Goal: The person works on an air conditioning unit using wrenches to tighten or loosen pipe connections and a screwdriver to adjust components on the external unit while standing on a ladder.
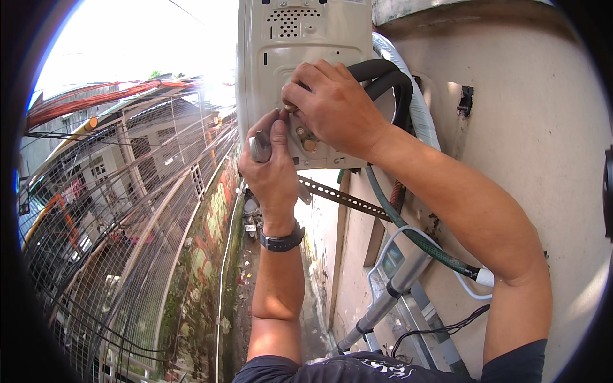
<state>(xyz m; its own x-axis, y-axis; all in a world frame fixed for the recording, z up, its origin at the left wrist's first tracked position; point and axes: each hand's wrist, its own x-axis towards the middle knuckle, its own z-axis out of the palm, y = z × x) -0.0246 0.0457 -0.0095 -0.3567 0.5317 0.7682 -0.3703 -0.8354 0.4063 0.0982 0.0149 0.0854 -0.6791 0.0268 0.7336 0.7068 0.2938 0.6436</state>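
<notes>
Both my hands work at the side of a cream outdoor air-conditioner unit (272,86). My left hand (271,153), a dark watch on its wrist, is closed round a silver metal wrench (260,147); its other end shows below the palm. The left thumb and fingertip also reach a small brass fitting (291,108) on the unit. My right hand (335,108) has its fingers bent in a pinch on that same fitting, partly hiding it. Just below sits a service valve with a brass cap (310,145). Black insulated pipes (401,86) curve away behind the right hand.
A perforated metal bracket (345,199) runs under the unit. Beside the wall (517,140) are a green hose (418,239), a white-wrapped pipe (415,102) and a ladder (408,274). Many cables (128,217) hang at left. Far below, a motorcycle (251,214) stands in the alley.
</notes>
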